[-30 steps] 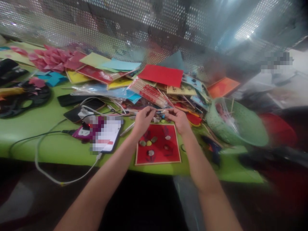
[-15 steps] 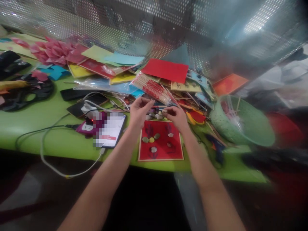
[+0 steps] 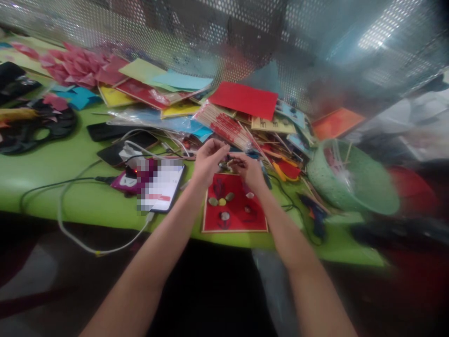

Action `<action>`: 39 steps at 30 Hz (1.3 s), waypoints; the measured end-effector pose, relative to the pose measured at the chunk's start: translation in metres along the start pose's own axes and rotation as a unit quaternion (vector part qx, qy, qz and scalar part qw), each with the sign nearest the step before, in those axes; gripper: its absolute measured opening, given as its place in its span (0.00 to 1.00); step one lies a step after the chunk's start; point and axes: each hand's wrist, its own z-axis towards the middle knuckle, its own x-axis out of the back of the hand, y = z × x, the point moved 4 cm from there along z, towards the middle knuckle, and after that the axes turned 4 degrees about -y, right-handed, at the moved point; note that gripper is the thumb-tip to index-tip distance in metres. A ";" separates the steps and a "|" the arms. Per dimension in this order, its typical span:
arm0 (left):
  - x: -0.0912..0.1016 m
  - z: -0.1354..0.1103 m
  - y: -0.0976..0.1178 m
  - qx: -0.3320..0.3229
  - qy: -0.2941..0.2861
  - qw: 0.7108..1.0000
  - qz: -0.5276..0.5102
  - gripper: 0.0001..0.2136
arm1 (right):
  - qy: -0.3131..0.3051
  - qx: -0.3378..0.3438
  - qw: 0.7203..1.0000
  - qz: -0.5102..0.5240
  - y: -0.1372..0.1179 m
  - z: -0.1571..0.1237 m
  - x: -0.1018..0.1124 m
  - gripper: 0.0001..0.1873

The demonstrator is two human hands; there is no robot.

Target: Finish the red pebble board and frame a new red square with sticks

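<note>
A red square card (image 3: pixel 235 219) with several small pebbles stuck on it lies on the green table (image 3: pixel 63 187) in front of me. My left hand (image 3: pixel 206 161) hovers just past the card's far edge, fingers pinched together. My right hand (image 3: pixel 247 169) is beside it, fingers curled and pinching something small and thin that I cannot make out. A few loose pebbles (image 3: pixel 224 164) lie between the two hands. Both forearms reach in from the bottom of the picture.
A phone (image 3: pixel 162 186) on a white cable lies left of the card, with two dark phones behind it. Stacked coloured paper and a pack of sticks (image 3: pixel 224 125) fill the back. A green bowl (image 3: pixel 354 180) and a glue gun (image 3: pixel 315 215) sit right.
My right hand has moved left, closer to my left hand, above the card's far edge. The view has shifted slightly.
</note>
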 end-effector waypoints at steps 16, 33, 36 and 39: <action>-0.061 -0.078 0.013 0.165 -0.740 0.651 0.029 0.15 | 0.062 0.010 0.988 -0.141 -0.022 -0.005 0.036 0.18; -0.063 -0.082 -0.019 0.200 -0.665 0.715 0.081 0.20 | -0.049 -0.043 0.908 -0.413 -0.011 -0.013 0.042 0.05; -0.060 -0.073 -0.020 0.202 -0.600 0.767 0.102 0.18 | -0.042 -0.055 0.919 -0.389 -0.012 -0.014 0.046 0.05; -0.051 -0.055 -0.024 0.210 -0.452 0.858 0.121 0.12 | -0.020 -0.063 0.953 -0.296 -0.016 -0.014 0.055 0.06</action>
